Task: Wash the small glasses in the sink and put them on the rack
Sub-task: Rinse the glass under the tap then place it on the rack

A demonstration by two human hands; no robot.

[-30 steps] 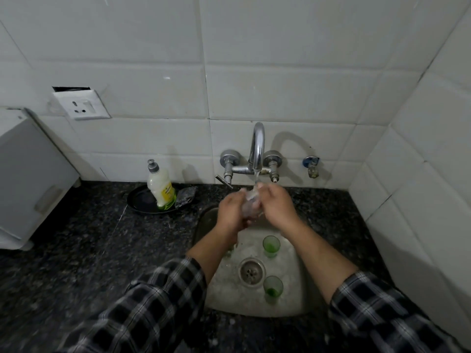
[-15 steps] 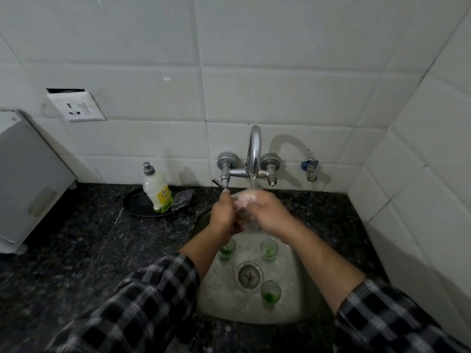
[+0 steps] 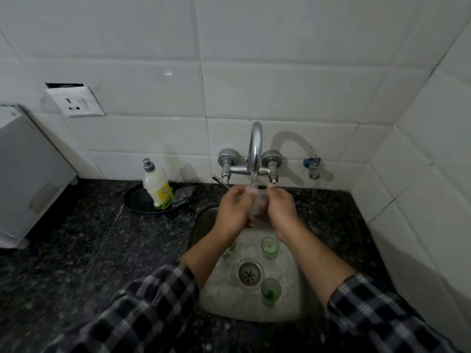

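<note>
A small clear glass (image 3: 258, 203) sits under the running tap (image 3: 255, 149), held between my left hand (image 3: 233, 210) and my right hand (image 3: 280, 207) over the back of the steel sink (image 3: 293, 296). Water falls onto the glass. Two small green-tinted glasses stand upright in the basin: one (image 3: 269, 247) behind the drain (image 3: 249, 272), one (image 3: 270, 291) in front of it. A third glass (image 3: 229, 249) is mostly hidden beneath my left forearm. No rack is in view.
A dish soap bottle (image 3: 158, 186) and a scrub pad (image 3: 183, 196) rest on a black plate (image 3: 137, 202) left of the sink. A white appliance (image 3: 28, 174) stands at the far left on the dark granite counter (image 3: 89, 250). Tiled walls close the back and right.
Both hands have kept turning the glass under the stream. My right hand, which covered its top, now holds it from the side. The view shifted slightly.
</note>
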